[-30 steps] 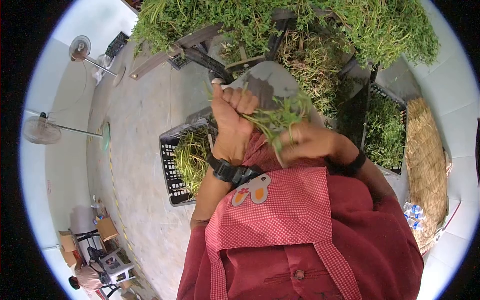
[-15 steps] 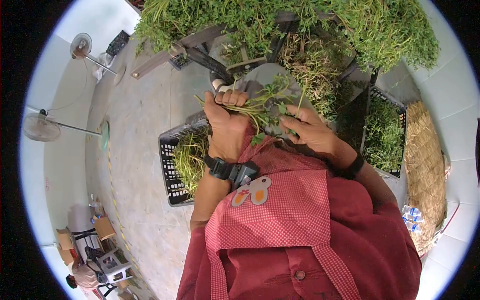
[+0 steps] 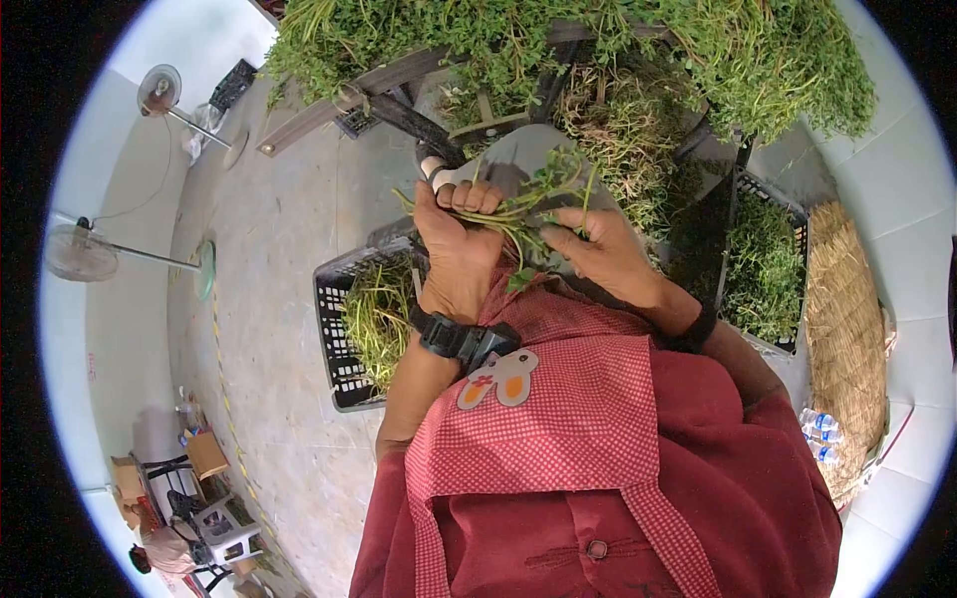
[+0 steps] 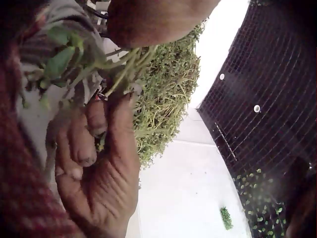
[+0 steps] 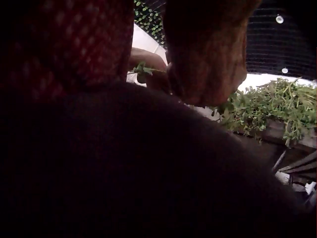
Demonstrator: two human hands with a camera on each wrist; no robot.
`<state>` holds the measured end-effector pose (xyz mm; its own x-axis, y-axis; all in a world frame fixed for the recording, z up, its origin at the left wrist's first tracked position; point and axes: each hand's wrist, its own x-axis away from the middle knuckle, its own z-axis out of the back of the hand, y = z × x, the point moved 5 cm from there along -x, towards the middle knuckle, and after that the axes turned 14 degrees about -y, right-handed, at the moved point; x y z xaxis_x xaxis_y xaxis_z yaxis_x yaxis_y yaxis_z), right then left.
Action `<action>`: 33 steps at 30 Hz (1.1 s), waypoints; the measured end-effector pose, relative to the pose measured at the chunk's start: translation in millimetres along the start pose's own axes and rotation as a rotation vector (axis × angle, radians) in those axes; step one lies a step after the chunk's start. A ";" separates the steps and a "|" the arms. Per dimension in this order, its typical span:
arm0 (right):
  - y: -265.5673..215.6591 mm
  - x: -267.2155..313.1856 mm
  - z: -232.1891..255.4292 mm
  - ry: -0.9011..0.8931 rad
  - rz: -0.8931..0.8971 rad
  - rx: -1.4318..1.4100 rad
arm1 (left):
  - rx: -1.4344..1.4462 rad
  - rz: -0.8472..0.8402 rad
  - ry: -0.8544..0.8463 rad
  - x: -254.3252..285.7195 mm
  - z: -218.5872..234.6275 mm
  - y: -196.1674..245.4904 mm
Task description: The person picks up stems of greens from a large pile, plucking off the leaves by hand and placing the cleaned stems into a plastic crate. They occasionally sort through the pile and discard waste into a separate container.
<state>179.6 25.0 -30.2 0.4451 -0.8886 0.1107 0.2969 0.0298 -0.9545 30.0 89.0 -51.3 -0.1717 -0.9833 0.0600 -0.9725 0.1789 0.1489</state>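
Observation:
Over the lap, my left hand (image 3: pixel 459 234) grips a small bunch of green stems (image 3: pixel 513 211), its fingers curled round them and the leafy ends pointing right. My right hand (image 3: pixel 613 257) is at the right side of the bunch, thumb and index finger pinching stems there. In the left wrist view the right hand (image 4: pixel 101 168) has its fingers bent beside the stems (image 4: pixel 133 67), below part of the left hand (image 4: pixel 156 20). The right wrist view is mostly dark, with the right hand (image 5: pixel 205 54) near a small leafy sprig (image 5: pixel 143 69).
Leafy greens (image 3: pixel 478 50) lie heaped along the raised table ahead, with a pile of stalks (image 3: pixel 628 140) beneath. A black crate (image 3: pixel 344 374) of stems stands at the left, another crate of greens (image 3: pixel 768 264) at the right beside a straw roll (image 3: pixel 847 339). Two fans (image 3: pixel 85 256) stand far left.
My right hand has moved from a blurred sweep below the leaves to the stems, and in the last half second slightly left, closer to my left hand. The left hand keeps its grip.

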 end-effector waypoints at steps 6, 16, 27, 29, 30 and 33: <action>-20.7 -8.6 -1.1 0.087 0.159 0.248 | -0.089 0.031 0.016 4.7 -7.6 -10.6; -11.2 -14.5 -4.1 -0.225 0.286 0.253 | -0.339 -0.007 0.049 6.2 -3.8 -3.9; 24.3 14.2 -3.2 -0.283 -0.075 -0.824 | 0.025 -0.007 -0.205 -4.9 -17.7 14.5; 23.3 12.0 -2.8 -0.298 -0.042 -0.796 | 0.031 -0.047 -0.115 0.0 -20.2 16.8; 20.4 11.8 -3.2 -0.310 -0.017 -0.768 | 0.028 -0.042 -0.116 0.4 -18.0 17.6; 28.9 9.5 -1.9 -0.193 0.032 -0.826 | 0.104 0.011 -0.204 1.5 -17.0 15.7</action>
<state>190.8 16.6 -57.3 0.6016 -0.7970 0.0539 -0.3973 -0.3571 -0.8454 17.1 90.9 -32.0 -0.2000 -0.9695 -0.1418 -0.9796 0.1954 0.0463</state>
